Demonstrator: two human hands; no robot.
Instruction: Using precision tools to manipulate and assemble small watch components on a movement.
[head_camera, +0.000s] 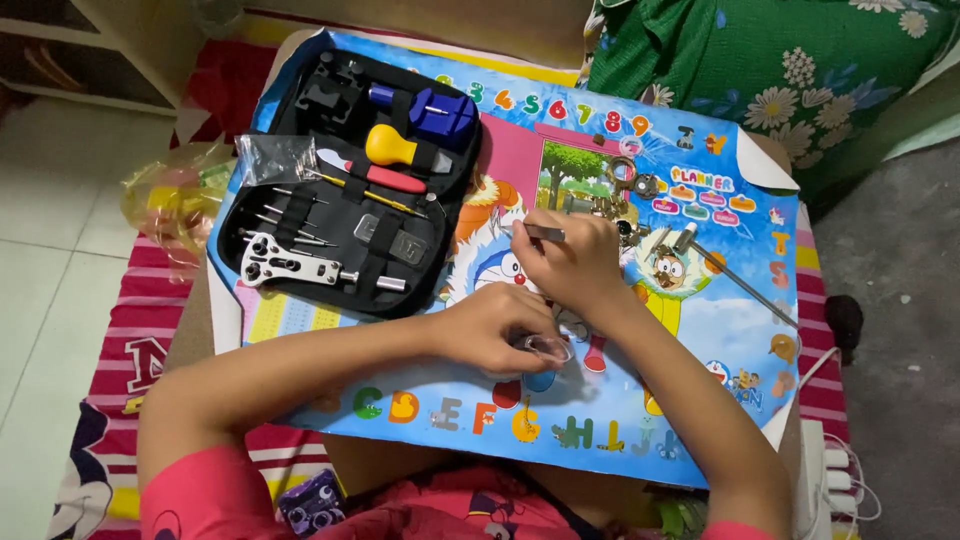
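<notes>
Just right of the open black tool case (345, 180), the left hand (495, 325) pinches what looks like a small clear watch part (545, 347) while the right hand (575, 265), closed on a slim metal tool (540, 232), works above it, a step calling for steady fingers.

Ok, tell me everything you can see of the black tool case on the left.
The black tool case lies open and flat on the colourful printed board, at its left end. It looks like fabric, with elastic loops holding small tools: a blue holder, a yellow-headed tool, a red-handled knife, thin screwdrivers and a silver wrench. A clear plastic bag rests on its left edge. Neither hand touches it.
</notes>
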